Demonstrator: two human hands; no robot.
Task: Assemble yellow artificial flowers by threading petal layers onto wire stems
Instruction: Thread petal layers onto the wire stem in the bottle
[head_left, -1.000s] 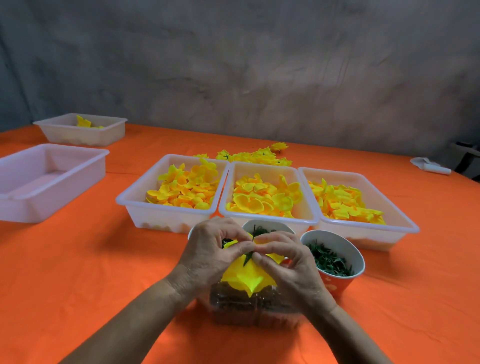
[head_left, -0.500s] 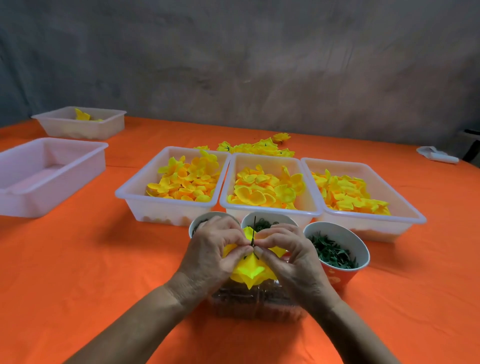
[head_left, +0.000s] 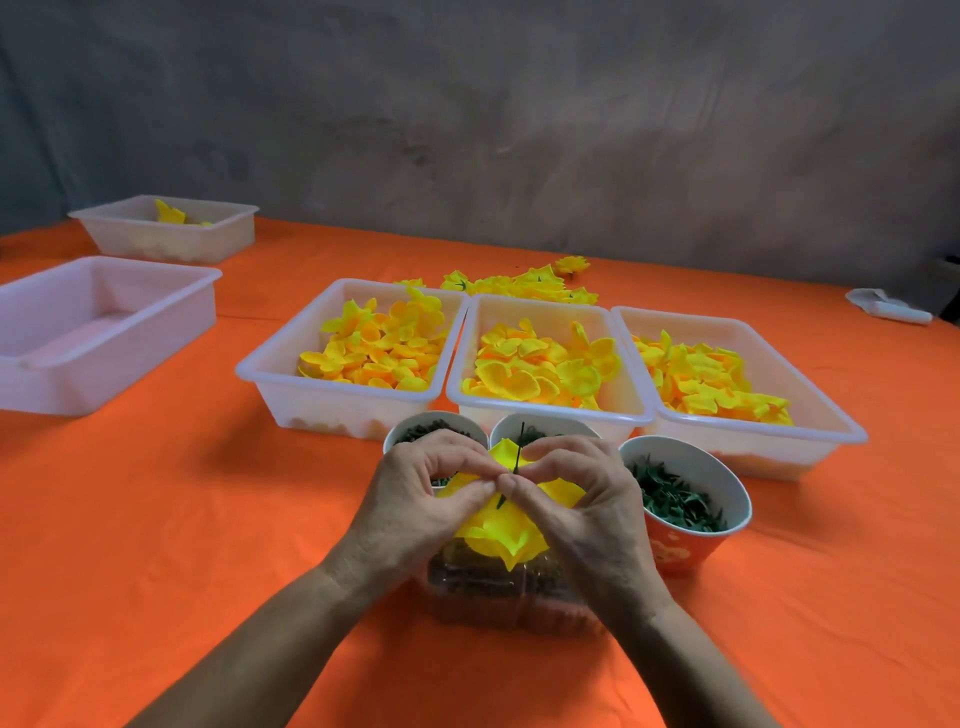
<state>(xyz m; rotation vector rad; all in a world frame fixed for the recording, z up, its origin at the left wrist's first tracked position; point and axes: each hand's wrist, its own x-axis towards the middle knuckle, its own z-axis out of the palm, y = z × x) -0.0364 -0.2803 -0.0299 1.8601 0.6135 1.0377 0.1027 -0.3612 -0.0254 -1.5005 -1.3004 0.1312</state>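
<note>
Near the tabletop's front edge, the left hand (head_left: 415, 506) and right hand (head_left: 582, 512) both pinched a yellow flower (head_left: 501, 535) on its thin stem (head_left: 518, 452).

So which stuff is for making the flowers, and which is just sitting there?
For the job: left hand, right hand, yellow flower, wire stem, three petal trays, cups of green bits.

Just lying about: empty tray, white object at far right.
</note>
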